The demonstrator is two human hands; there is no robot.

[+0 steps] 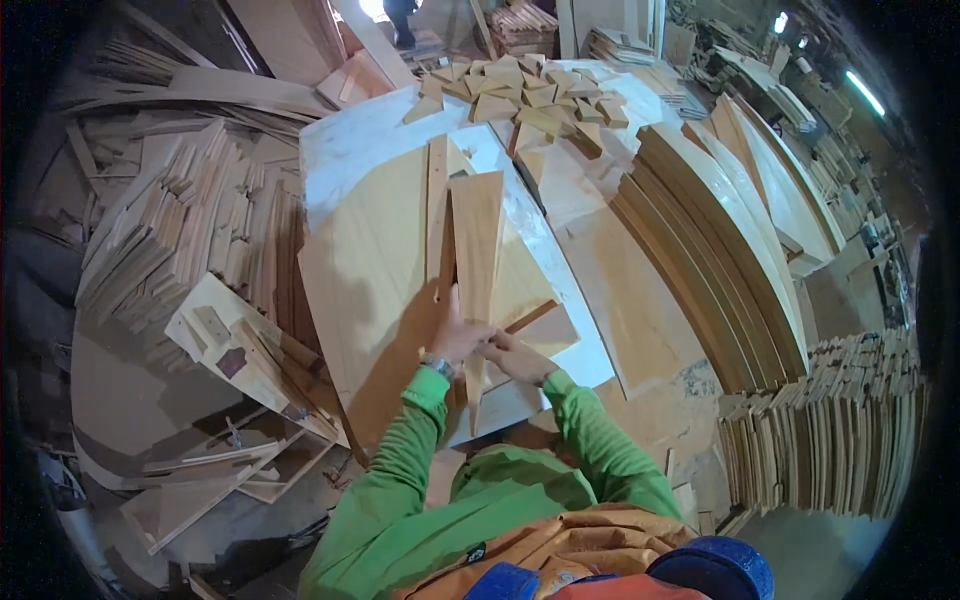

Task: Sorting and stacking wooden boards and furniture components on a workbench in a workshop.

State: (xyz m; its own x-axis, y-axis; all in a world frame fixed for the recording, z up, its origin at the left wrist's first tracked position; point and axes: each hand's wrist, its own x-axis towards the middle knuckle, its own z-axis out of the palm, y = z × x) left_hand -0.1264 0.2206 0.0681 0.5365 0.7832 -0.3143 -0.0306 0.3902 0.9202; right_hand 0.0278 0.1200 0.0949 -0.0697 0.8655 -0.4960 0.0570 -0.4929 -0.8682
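Note:
A tapered wooden board [478, 235] stands out above the work table, its wide end away from me and its narrow tip toward my body. My left hand [462, 338] closes on its left edge near the narrow end. From the other side my right hand [515, 358] grips the same stretch, so the two hands meet there; some fingers are hidden. Beneath lies a large curved wooden panel [365, 250], with a straight wooden strip [437, 205] along it. A notched, angled wooden piece [545, 322] shows right of the board.
Small angular wood offcuts [540, 95] are heaped at the table's [340, 135] far end. Long curved wooden parts [705, 255] stand stacked on the right, above a pile of thin slats [830, 430]. Layered boards [185, 220] and a wooden jig [250, 350] occupy the left.

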